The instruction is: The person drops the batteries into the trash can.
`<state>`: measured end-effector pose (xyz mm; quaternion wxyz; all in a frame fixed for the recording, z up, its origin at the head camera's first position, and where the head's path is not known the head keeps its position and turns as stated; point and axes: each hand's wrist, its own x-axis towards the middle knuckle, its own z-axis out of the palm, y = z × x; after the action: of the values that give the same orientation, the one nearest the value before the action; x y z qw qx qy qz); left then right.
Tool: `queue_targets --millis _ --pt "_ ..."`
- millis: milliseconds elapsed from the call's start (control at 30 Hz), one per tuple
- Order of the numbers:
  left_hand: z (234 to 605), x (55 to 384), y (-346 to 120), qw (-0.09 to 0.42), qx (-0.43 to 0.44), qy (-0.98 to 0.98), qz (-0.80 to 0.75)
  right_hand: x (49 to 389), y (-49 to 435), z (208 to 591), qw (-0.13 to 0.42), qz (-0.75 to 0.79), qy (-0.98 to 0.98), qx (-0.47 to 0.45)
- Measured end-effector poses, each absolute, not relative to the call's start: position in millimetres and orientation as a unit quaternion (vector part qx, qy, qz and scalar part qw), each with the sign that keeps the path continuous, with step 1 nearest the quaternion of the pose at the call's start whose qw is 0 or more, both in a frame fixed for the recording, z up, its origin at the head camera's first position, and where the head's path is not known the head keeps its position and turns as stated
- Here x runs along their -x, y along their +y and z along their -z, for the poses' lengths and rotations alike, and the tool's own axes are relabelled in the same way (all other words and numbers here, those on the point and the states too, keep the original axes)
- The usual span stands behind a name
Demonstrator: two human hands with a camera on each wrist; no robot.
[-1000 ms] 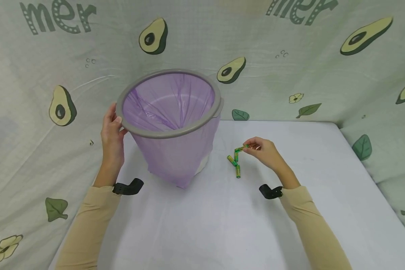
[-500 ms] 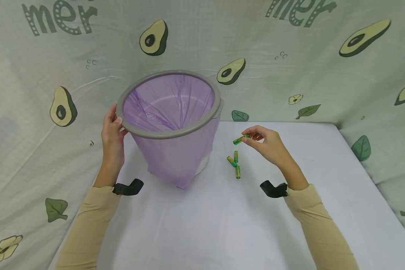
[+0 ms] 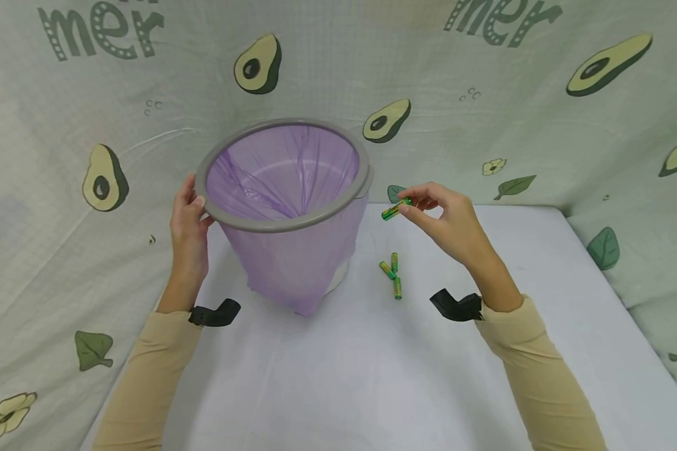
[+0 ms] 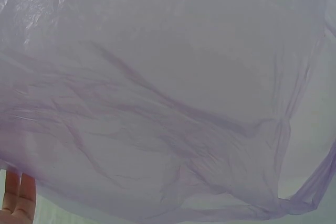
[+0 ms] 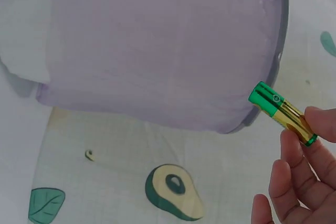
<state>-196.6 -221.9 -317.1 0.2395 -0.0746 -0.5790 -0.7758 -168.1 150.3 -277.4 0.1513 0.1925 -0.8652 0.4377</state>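
My left hand (image 3: 188,228) grips the grey rim of a trash bin (image 3: 284,224) at its left side. A thin purple bag (image 3: 293,263) lines the bin and hangs down over its outside. My right hand (image 3: 446,219) pinches a green and gold battery (image 3: 393,210) between thumb and fingers, raised off the table to the right of the bin. In the right wrist view, the same battery (image 5: 283,113) shows plainly, its green end pointing away from the fingertips. Several more batteries (image 3: 394,262) lie close together on the table below. The left wrist view is mostly filled by the bag (image 4: 157,119).
The white table (image 3: 338,376) runs up to a cloth backdrop (image 3: 316,62) printed with avocados and leaves, which rises behind and at both sides. A black wrist camera (image 3: 214,312) sits on the left wrist, another camera (image 3: 456,305) on the right.
My right hand has lifted one battery away from the group and moved it up toward the bin's rim level. The left hand and the bin have stayed in place.
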Motion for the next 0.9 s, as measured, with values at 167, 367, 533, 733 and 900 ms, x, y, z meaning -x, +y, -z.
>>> queue_targets --millis 167,367,533,733,900 --pt "317.3 196.6 -222.1 0.24 0.072 -0.58 0.775 166.3 140.5 265.1 0.176 -0.444 -0.853 -0.209" --pt "318.0 198.3 -222.5 0.239 0.077 -0.585 0.771 166.6 125.5 253.3 0.185 -0.461 -0.837 -0.228" --pt "318.3 197.7 -222.7 0.24 0.075 -0.587 0.77 168.7 112.7 248.0 0.182 -0.477 -0.825 -0.243" --pt "317.7 197.2 -222.5 0.241 0.076 -0.585 0.771 171.9 100.1 244.4 0.184 -0.494 -0.81 -0.258" --pt "317.3 196.5 -222.2 0.237 0.077 -0.589 0.769 175.5 91.2 244.5 0.179 -0.499 -0.806 -0.264"
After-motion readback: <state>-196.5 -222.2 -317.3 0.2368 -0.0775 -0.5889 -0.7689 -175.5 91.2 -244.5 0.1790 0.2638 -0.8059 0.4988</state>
